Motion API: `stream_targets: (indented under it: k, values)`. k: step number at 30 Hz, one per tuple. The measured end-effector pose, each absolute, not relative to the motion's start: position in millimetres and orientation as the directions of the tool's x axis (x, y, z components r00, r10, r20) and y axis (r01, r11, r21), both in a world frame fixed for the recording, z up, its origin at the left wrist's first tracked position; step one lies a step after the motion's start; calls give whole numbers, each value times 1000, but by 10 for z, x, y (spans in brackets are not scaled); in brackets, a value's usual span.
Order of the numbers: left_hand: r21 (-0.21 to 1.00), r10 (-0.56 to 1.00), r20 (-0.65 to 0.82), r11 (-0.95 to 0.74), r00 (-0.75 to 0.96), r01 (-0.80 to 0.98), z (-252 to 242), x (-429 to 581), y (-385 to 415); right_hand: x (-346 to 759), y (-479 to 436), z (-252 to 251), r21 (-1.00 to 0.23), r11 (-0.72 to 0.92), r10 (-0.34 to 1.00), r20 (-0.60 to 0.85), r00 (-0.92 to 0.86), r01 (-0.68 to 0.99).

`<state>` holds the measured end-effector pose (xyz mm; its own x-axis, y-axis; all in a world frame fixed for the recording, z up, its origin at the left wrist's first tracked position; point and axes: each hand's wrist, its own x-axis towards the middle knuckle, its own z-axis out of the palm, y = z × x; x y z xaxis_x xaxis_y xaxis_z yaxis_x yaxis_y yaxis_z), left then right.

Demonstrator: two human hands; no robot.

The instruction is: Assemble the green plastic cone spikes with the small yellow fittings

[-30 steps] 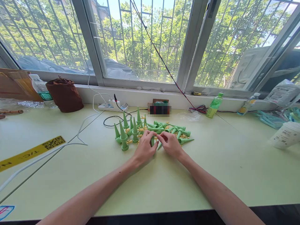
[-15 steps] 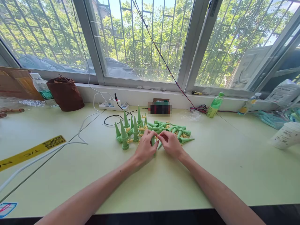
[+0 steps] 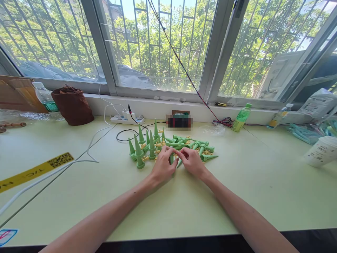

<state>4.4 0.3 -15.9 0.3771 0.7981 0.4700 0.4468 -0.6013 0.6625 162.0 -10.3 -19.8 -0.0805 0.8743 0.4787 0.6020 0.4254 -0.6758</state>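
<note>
My left hand (image 3: 163, 164) is closed around a green plant watering spike (image 3: 171, 159), most of which the fingers hide. Meeting it at the fingertips, my right hand (image 3: 194, 162) pinches at a small yellow valve (image 3: 176, 155) on the spike's side; how far the valve sits in is hidden. To the left, several green spikes with yellow valves, such as this front one (image 3: 138, 154), stand upright with their tips up. Behind and right of my hands lies a loose pile of green spike parts (image 3: 202, 149) and yellow valves (image 3: 209, 153).
Behind the pile are a power strip (image 3: 126, 119), a black cable (image 3: 119, 135) and a partly blurred box (image 3: 179, 121). A green bottle (image 3: 241, 118) stands back right, a white cup (image 3: 322, 151) far right. A brown pouch (image 3: 73, 105) and white cable (image 3: 91, 146) are left.
</note>
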Motion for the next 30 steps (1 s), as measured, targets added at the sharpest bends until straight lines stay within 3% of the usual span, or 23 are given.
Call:
stream_targets:
  k: [30]
  values:
    - [669,801,458,-596,385,444,-164,49,-5,1638,-69,-222,-665,411,877,475,-72,624]
